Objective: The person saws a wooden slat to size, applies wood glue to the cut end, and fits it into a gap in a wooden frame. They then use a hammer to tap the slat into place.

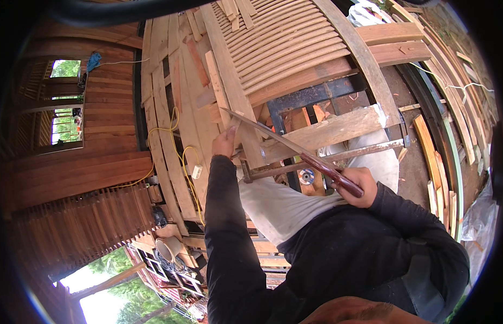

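My right hand (360, 187) is closed round the dark reddish-brown handle of a long machete (278, 138). Its narrow blade tapers up and left, the tip passing just above my left hand (224, 142). The left fingers are closed at the lower end of a thin wood strip (218, 81), which runs away from me over the planks. Blade and strip overlap near the left hand; whether they touch I cannot tell. Below the blade, a rusty metal bar clamp (322, 160) crosses the wooden frame, close to my legs in pale trousers.
A slatted wooden panel (284, 46) lies beyond my hands. Yellow cord (173, 129) and a white socket block (197, 171) rest on the planks at left. A round disc (306, 176) sits near my knees. Timber (424, 146) is stacked at right.
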Demonstrator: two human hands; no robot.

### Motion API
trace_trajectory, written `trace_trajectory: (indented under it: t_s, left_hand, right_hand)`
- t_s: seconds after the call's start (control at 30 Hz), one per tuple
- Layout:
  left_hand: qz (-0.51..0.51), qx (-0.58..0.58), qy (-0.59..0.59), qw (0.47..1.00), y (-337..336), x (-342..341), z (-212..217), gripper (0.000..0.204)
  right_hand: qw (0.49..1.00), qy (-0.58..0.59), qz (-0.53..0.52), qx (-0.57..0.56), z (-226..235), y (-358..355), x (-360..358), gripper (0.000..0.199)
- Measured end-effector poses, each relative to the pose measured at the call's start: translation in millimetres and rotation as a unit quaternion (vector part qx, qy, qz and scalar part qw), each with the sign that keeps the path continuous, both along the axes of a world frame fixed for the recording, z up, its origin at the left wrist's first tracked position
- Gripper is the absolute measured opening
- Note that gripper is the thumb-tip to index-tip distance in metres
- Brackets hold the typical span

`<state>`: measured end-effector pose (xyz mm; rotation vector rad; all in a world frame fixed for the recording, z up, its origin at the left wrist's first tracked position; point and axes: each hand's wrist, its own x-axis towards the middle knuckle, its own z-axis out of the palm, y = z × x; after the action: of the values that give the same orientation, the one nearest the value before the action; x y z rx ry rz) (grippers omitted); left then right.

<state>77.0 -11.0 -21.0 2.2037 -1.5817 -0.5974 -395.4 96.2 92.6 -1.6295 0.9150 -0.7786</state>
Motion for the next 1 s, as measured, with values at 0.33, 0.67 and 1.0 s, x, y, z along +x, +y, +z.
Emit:
trace_trajectory:
  t_s: [0.33, 0.67, 1.0]
  left_hand:
    - [0.037, 0.078, -0.012, 0.996, -7, 7, 1, 0.061]
    - [-0.013, 0.029, -0.019, 0.999, 0, -1, 13, 0.062]
    - [0.01, 0.087, -0.067, 0.994, -6, -23, 40, 0.065]
  right_hand:
    - [0.999, -0.005, -0.005, 0.031, -6, -3, 1, 0.007]
    - [0.999, 0.02, -0.029, -0.021, -13, -12, 31, 0.009]
    - [0.998, 0.054, -0.041, 0.013, -22, -25, 38, 0.019]
